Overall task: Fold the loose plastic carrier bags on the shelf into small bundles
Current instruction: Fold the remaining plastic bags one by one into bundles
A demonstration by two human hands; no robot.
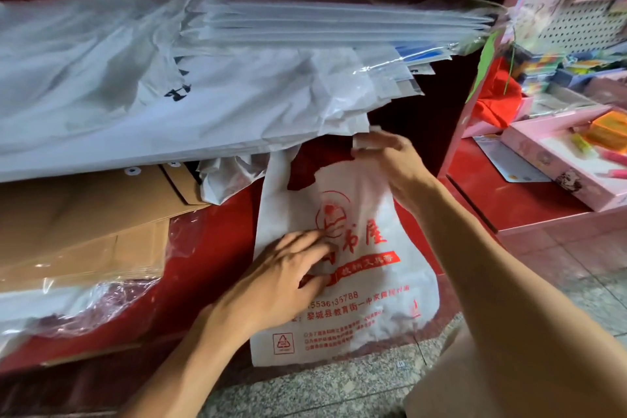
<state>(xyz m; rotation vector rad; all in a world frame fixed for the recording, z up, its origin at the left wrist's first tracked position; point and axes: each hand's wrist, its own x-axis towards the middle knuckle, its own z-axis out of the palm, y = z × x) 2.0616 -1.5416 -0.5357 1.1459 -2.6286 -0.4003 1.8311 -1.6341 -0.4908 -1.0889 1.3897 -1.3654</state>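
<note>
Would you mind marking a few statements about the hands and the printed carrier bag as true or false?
1. The left hand lies flat on the carrier bag. True.
2. The right hand pinches the bag's right handle. True.
3. The bag's print is blue. False: it is red.
4. The bag is already a small bundle. False: it lies spread out, unfolded.
5. Brown envelopes lie left of the bag. True.
6. The bag rests on a green surface. False: the shelf is red.
</note>
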